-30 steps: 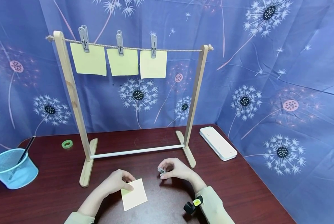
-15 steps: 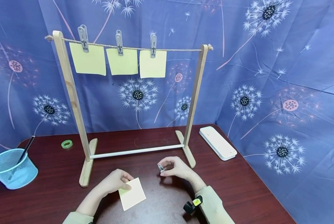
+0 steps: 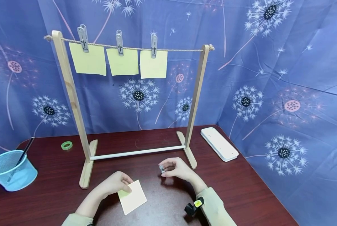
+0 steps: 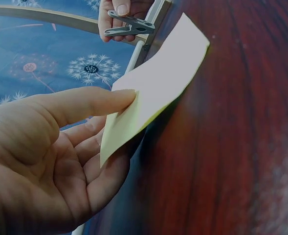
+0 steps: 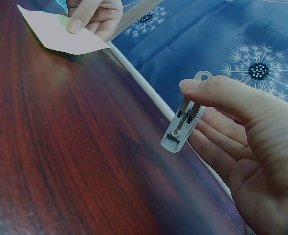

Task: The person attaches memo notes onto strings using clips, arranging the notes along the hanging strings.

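My left hand (image 3: 114, 183) pinches a pale yellow sticky note (image 3: 133, 198) between thumb and fingers, low over the table. In the left wrist view the sheet (image 4: 158, 73) bends slightly, its far end lifted. To the right, my right hand (image 3: 178, 169) holds a small grey clothespin (image 3: 161, 169) by its handle end. Its closed clamping end points down and away from the fingers in the right wrist view, where the pin (image 5: 185, 120) shows its spring. The hands are apart, with the note and the pin not touching.
Behind the hands stands a wooden rack (image 3: 72, 91) with a rope (image 3: 182, 50); three yellow notes (image 3: 153, 67) hang there from grey clothespins. A white bar (image 3: 137, 153) joins its feet. A blue mesh cup (image 3: 24, 175) and green tape roll (image 3: 66, 145) stand left, a white case (image 3: 219, 143) right.
The clothespin has turned more upright in my right hand. My left hand has shifted slightly to the left with the sticky note.
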Motion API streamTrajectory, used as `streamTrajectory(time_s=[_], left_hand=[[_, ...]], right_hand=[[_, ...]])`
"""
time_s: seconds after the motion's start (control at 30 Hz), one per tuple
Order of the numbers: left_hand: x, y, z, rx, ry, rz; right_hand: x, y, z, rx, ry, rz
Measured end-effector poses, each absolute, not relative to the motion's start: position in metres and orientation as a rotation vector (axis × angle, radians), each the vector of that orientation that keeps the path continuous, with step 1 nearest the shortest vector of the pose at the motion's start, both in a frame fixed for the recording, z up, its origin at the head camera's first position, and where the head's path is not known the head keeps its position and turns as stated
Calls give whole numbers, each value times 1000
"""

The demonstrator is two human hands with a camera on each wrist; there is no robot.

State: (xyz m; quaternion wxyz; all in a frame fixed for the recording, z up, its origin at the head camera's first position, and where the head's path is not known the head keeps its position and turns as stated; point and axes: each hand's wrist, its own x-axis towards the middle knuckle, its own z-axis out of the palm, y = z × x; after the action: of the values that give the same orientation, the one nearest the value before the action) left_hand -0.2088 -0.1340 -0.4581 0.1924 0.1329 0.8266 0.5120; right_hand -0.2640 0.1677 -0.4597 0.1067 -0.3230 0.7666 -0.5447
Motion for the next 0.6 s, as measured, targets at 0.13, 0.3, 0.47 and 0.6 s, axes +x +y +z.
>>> streamTrajectory(time_s=[0.13,0.3,0.47,0.6], left_hand=[[-209,-135,-458,382,2301,1438],[-211,-136,-457,386,2310,1429],[-211,-136,-458,390,2309,1424],[-211,-137,-458,406,2307,1421]], right_hand=[[-264,166,-459,-964,2264,-1606],[-265,165,-459,-949,2271,-1602],[-264,165,-458,-934,2247,-1621],[-264,167,-458,-914,2239,-1648]])
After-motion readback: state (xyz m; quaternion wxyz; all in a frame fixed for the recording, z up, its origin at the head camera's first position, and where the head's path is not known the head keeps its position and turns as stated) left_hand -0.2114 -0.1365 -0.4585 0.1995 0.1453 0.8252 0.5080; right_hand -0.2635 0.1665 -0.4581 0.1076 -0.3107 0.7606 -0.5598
